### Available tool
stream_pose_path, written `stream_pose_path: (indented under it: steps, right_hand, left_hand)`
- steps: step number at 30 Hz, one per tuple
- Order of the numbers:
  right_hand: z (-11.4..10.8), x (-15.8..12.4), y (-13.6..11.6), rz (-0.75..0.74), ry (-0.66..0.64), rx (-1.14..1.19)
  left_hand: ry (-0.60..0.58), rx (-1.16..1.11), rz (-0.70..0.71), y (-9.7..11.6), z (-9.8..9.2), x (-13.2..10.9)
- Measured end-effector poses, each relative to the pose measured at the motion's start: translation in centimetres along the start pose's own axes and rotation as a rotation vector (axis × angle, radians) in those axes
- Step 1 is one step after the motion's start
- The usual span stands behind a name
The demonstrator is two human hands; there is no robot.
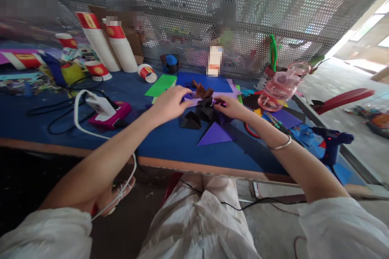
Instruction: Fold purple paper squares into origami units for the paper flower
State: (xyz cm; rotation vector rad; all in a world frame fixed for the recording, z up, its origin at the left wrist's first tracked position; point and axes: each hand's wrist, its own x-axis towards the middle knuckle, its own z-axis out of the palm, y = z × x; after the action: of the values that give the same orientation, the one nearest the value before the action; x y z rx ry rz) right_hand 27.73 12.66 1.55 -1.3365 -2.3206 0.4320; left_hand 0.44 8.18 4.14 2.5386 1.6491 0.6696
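Observation:
My left hand [172, 103] is curled at the near side of the paper pile, thumb and fingers around a small purple folded paper [186, 96]. Opposite it, my right hand [230, 107] has its fingers bent and apart, resting by a dark purple folded piece [223, 119]; its fingertips are partly hidden. Black folded paper pieces [206, 110] lie between the hands, with brown folded pieces [201, 90] just behind. Another black folded piece [191, 120] sits below my left hand. A flat purple paper triangle [216, 134] lies closer to me.
Stacked paper cups [100, 44] stand at the back left. A magenta power strip [111, 115] with a white charger is left. Right are a pink bottle [278, 91], scissors and a glue gun [331, 141]. Green sheets [161, 85] and blue sheets [203, 81] lie behind the pile.

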Motion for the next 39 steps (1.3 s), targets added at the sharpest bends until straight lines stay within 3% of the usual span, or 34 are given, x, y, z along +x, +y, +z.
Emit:
stream_pose_path:
  steps: [4, 8, 15, 24, 34, 39]
  right_hand:
    - [-0.2, -0.1, 0.1, 0.054, 0.020, 0.003]
    - [-0.4, 0.0, 0.3, 0.100, 0.037, 0.010]
    - [-0.6, -0.4, 1.0, 0.134, 0.048, 0.055]
    - [-1.6, -0.8, 1.1, 0.136, 0.045, 0.113]
    - [-0.8, -1.0, 1.2, 0.149, 0.024, 0.084]
    - [-0.9, -1.2, 0.4, 0.138, 0.064, 0.013]
  left_hand:
    - [-0.025, 0.095, -0.164, -3.6, -1.0, 3.7]
    - [-0.059, 0.093, -0.228, -4.6, -0.2, 5.3]
    - [0.157, 0.027, -0.256, -2.1, -0.5, 4.2]
    - [0.028, -0.166, -0.142, 0.1, 1.3, 3.4]
    - [-0.011, -0.400, -0.016, 2.1, 6.0, -0.6]
    - [-0.015, -0.399, 0.016, 3.5, 7.6, -0.2]
